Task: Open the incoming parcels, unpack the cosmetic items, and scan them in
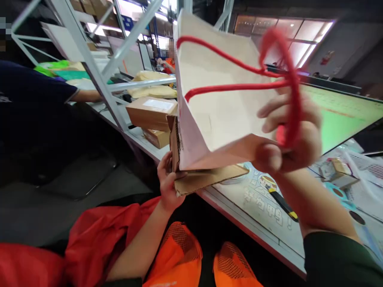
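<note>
A white paper gift bag (221, 115) with red rope handles (236, 87) is held up in front of me, its open mouth facing me. My right hand (293, 131) is closed on the bag's edge near the handles, and one handle loops over the fingers, blurred by motion. Below and left, my left hand (170, 179) grips an open brown cardboard box (209, 179) by its corner. The bag's lower end sits against the box's opening; how far it reaches inside is hidden.
Brown parcels (152, 111) stand on the white table (248, 217) behind a metal frame (89, 59). A box cutter (283, 204) lies on a printed mat. A monitor (341, 115) with a green screen is at right. Another person's arm (86, 95) reaches in from the left.
</note>
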{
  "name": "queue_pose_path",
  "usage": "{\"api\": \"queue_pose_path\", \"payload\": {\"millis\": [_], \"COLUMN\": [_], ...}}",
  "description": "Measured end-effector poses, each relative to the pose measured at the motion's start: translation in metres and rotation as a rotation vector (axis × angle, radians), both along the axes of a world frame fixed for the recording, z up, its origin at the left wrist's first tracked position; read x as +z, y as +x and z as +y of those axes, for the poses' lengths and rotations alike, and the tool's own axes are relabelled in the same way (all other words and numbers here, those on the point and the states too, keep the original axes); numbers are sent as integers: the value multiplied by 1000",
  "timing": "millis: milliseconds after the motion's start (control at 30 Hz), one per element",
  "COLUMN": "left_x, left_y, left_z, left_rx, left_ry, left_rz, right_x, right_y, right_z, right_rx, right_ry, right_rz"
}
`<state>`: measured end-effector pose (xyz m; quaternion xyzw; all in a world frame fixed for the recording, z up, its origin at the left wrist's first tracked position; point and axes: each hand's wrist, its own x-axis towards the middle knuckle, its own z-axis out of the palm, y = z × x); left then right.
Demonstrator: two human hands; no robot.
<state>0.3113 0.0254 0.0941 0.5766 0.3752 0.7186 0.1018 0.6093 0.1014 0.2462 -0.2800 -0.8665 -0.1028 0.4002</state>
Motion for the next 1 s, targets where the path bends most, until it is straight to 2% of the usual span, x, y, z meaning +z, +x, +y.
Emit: {"api": "queue_pose_path", "payload": {"millis": [67,133,233,367,433,533,633,733,867,933,1000], "left_x": [1,5,15,19,16,7,1,1,6,8,9], "left_y": [-10,-18,-20,-13,-12,-17,-23,-25,-23,-22,-20], "left_z": [8,14,20,23,24,23,24,26,28,28,28], "left_rx": [17,64,120,88,80,97,148,141,162,189,209], "left_ry": [184,281,271,286,294,259,241,275,335,359,348], "left_rz": [179,308,341,297,292,291,302,317,292,289,292], "right_x": [12,22,33,45,51,57,60,56,46,48,58], "right_y": [-22,-36,-49,-71,-84,-94,-93,-94,-107,-113,-117], "right_z": [3,-3,-23,-33,-20,14,36,32,18,14,7], "right_rx": [173,324,344,226,174,111,88,55,-91,-175,-251], "right_ry": [255,471,565,487,405,282,246,284,266,215,158], "right_rz": [136,191,134,89,81,36,-18,5,36,51,67]}}
